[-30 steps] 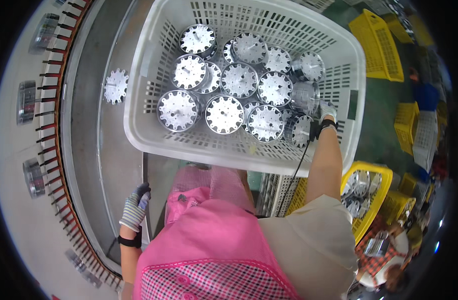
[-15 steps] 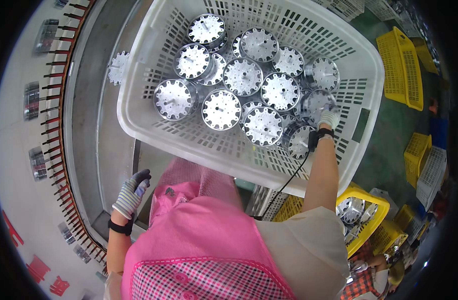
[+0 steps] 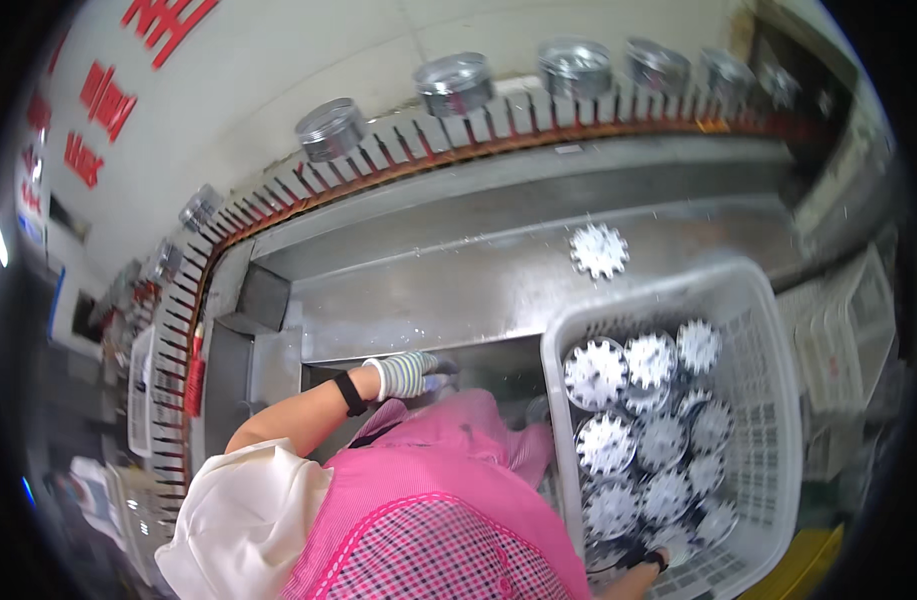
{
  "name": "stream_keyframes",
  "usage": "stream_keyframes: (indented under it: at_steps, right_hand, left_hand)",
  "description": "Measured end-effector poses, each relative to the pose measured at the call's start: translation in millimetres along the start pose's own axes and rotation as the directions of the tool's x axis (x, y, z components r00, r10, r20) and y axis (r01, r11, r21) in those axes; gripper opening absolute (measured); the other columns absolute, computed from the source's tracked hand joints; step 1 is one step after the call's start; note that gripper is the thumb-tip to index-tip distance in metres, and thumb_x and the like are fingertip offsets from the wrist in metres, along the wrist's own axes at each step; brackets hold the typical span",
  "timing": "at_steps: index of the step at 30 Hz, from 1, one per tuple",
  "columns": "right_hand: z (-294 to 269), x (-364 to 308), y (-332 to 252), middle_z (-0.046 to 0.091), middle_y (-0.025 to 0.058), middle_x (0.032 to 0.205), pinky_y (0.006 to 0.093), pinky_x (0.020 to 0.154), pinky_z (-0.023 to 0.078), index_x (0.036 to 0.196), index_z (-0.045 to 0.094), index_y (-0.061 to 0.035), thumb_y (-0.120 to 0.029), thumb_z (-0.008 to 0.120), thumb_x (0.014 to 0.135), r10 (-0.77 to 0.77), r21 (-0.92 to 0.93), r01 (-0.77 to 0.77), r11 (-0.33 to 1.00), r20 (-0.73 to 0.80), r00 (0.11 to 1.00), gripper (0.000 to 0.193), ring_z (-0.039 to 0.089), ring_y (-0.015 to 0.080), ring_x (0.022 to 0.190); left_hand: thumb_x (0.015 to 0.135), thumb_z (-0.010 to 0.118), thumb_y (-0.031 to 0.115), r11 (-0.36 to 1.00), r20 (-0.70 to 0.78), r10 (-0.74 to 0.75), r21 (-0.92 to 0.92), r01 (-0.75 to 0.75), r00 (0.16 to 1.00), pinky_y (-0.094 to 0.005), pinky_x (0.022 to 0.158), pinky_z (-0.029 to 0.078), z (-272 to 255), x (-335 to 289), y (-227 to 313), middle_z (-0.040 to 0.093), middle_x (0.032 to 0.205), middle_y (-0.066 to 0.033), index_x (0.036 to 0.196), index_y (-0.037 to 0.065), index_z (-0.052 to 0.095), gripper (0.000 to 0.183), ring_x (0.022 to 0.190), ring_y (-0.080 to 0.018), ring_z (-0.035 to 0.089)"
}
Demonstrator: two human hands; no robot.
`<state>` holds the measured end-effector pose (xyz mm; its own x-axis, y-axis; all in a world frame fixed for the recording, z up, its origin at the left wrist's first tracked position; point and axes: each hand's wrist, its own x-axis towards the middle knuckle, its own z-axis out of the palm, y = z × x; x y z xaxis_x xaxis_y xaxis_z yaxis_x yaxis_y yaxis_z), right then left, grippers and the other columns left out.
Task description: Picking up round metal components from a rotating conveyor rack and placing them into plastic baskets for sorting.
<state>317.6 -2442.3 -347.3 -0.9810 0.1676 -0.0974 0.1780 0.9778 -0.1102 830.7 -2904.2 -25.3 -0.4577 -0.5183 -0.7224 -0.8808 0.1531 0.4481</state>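
Observation:
My left hand point(image 3: 410, 375), in a striped glove with grey fingertips, hangs beside my pink apron point(image 3: 428, 440). Its fingers are stretched out and hold nothing. To the lower right, my right hand point(image 3: 675, 548) reaches into a white plastic basket point(image 3: 781, 440). It is at a shiny metal drum with a toothed, perforated end plate point(image 3: 716, 521); blur hides its fingers, and I cannot tell whether they grip. Several more such metal drums point(image 3: 606, 444) stand packed in the basket, end plates up. A black band with a small device sits on my right wrist.
Beyond the basket, one toothed metal plate point(image 3: 598, 251) lies on the steel bench point(image 3: 428, 300). A curved conveyor point(image 3: 378, 170) with upright pins runs along the wall, carrying spaced metal drums point(image 3: 453, 85). White baskets point(image 3: 836, 330) and a yellow basket point(image 3: 803, 565) stand at right.
My view has swung left toward the bench and conveyor, so the basket now appears at lower right. My right hand is still inside the basket; my left hand remains empty beside my apron.

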Motion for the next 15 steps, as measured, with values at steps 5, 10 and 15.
stream_keyframes:
  at_steps: [5,10,15]
  right_hand:
    - [-36.9,-20.2,-139.8,0.052,0.0196,0.124,0.0342,0.098,0.038,0.126,0.045,0.0017,-0.02,0.045,0.092,-0.326,0.332,0.368,0.869,-0.175,0.929,0.04,0.05,0.0308,0.113]
    - [-107.9,-228.4,-337.4,0.055,0.0151,0.117,0.0334,0.096,0.038,0.119,0.051,-0.0008,-0.004,0.05,0.086,-0.703,0.65,0.579,0.493,-0.094,0.705,0.033,0.052,0.0256,0.106]
    - [-147.7,-349.6,-377.8,0.06,0.0125,0.096,0.0341,0.082,0.045,0.11,0.055,-0.0018,0.001,0.053,0.083,-0.902,0.623,0.761,0.181,-0.204,0.381,0.027,0.057,0.0222,0.089]
  left_hand:
    - [0.09,0.048,0.029,0.988,0.023,0.112,-0.109,-0.108,0.993,-0.036,0.098,0.037,-30.5,34.9,-79.9,0.054,0.122,-0.0159,0.125,0.003,0.048,0.043,0.115,-0.0294,0.05]
    - [0.089,0.051,0.027,0.973,-0.422,0.155,-0.091,-0.212,0.893,-0.0375,0.092,0.042,-106.7,89.9,-136.4,0.055,0.119,-0.018,0.128,0.004,0.042,0.046,0.111,-0.03,0.052]
    - [0.087,0.055,0.019,0.783,-0.925,0.18,-0.07,-0.618,0.333,-0.0379,0.094,0.04,-241.7,183.0,-109.1,0.048,0.126,-0.0196,0.132,0.006,0.035,0.051,0.109,-0.0329,0.052]
